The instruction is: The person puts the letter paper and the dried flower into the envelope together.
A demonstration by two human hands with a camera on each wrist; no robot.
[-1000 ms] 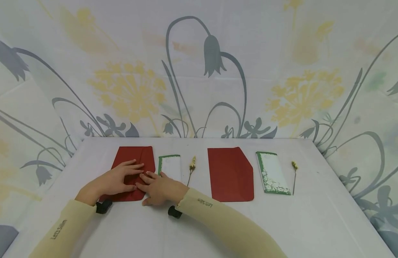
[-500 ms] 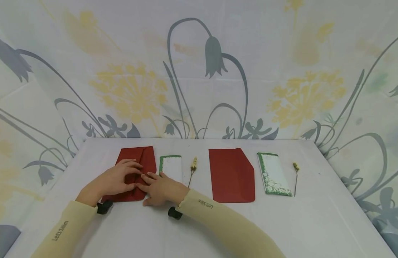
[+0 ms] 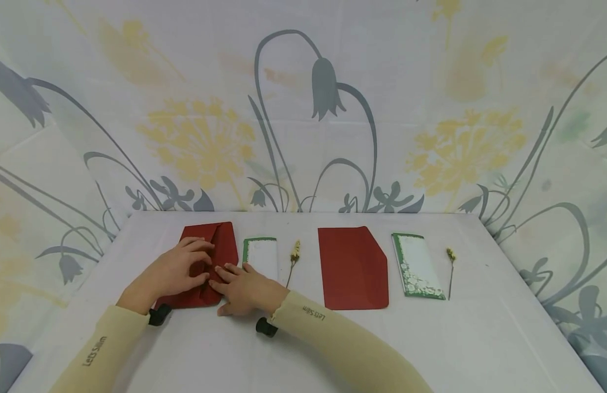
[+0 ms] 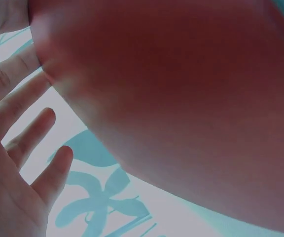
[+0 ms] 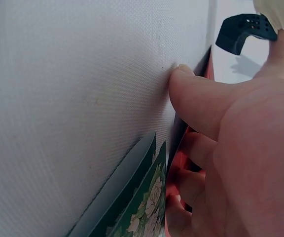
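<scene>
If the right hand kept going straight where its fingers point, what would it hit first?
Most likely the left hand, around its thumb, just ahead over the leftmost red envelope; the height between them is hard to judge.

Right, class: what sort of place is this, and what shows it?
Probably a staged tabletop workspace: a white-covered table, a flower-patterned backdrop behind it, and red envelopes beside green-bordered cards.

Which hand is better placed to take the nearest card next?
Probably the right hand: in the head view it partly covers the card, while the left hand is farther away, at the red envelope.
</scene>
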